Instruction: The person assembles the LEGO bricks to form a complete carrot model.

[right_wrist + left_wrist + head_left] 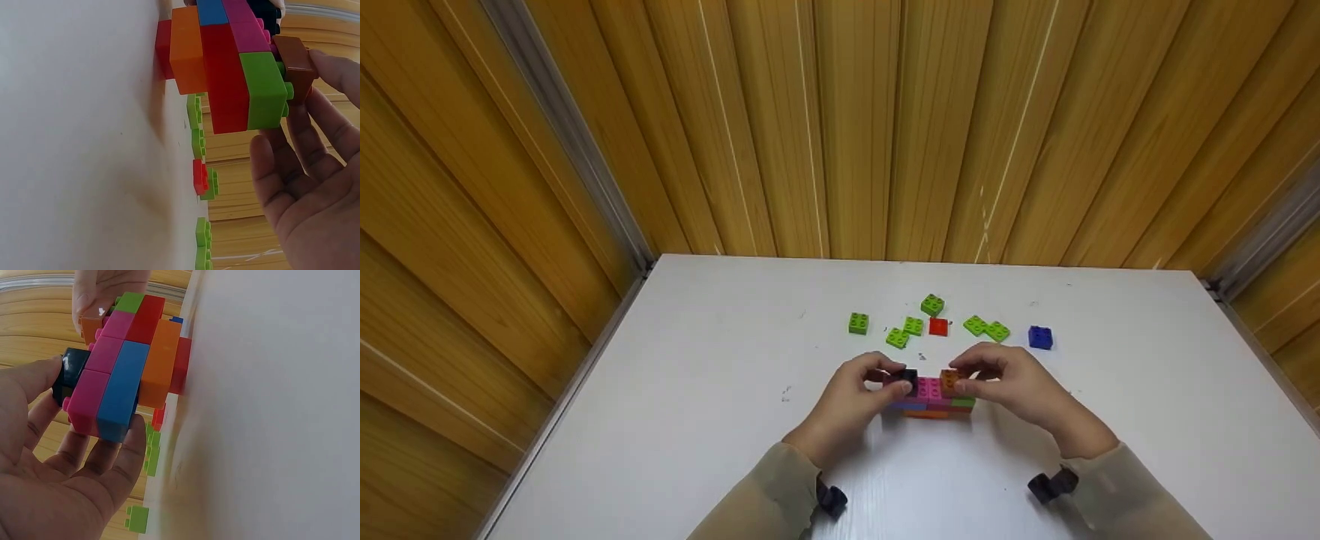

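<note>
Evidently the left hand pinches a black brick and the right hand a brown brick atop the stack, well inside the far edge of the tabletop; lopsided pressing might tip it.

Looks like a work booth, walled in by wood-grain panels, framed with metal posts, furnished with a white table.
</note>
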Available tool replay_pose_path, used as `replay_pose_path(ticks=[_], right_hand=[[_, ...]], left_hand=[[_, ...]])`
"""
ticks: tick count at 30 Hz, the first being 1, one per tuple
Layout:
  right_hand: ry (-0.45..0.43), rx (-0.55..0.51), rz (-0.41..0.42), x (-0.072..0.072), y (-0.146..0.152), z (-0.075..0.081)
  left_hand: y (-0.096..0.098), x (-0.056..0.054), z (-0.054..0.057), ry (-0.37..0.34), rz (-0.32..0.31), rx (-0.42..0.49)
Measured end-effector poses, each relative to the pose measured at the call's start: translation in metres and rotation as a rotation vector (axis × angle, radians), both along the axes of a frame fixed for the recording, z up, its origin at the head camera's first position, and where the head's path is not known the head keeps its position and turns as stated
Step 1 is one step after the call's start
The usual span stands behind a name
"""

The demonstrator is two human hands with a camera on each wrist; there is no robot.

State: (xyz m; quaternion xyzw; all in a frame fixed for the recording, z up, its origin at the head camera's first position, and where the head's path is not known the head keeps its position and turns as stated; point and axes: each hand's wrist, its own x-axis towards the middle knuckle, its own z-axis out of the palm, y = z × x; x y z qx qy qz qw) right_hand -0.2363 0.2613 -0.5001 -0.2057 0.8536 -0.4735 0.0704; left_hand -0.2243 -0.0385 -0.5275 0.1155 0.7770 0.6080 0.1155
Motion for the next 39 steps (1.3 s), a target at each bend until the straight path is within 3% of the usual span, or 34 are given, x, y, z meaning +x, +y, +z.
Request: replay_pose_path(ticks=[5, 10, 12, 17, 24, 29, 39], right_hand=[[-0.117, -0.043, 0.013, -0.002, -0.001, -0.007], [-0.291, -0.18, 0.017, -0.002, -0.002, -0.017], [-0.318, -0.22, 0.022, -0.002, -0.002, -0.02], [-0.313, -0.306, 0.06, -0.003, -0.002, -0.027], [-0.38, -0.415, 0.1, -0.005, -0.002, -0.031], [-0.391, -0.396, 0.066, -0.002, -0.003, -0.027], [-0.323, -0.334, 0.018, 0.003, -0.006, -0.025]], left_hand=[[0.0, 0.001, 0.001, -0.002, 0.002, -0.006], [0.001, 0.001, 0.002, -0.005, 0.003, -0.011], [0.001, 0.001, 0.002, -0.006, 0.001, -0.014], [0.001, 0.001, 0.002, -0.006, 0.005, -0.02], [0.002, 0.001, 0.002, -0.003, 0.012, -0.028], [0.003, 0.002, 0.003, -0.009, 0.012, -0.033], [0.002, 0.001, 0.002, 0.011, 0.003, -0.031]])
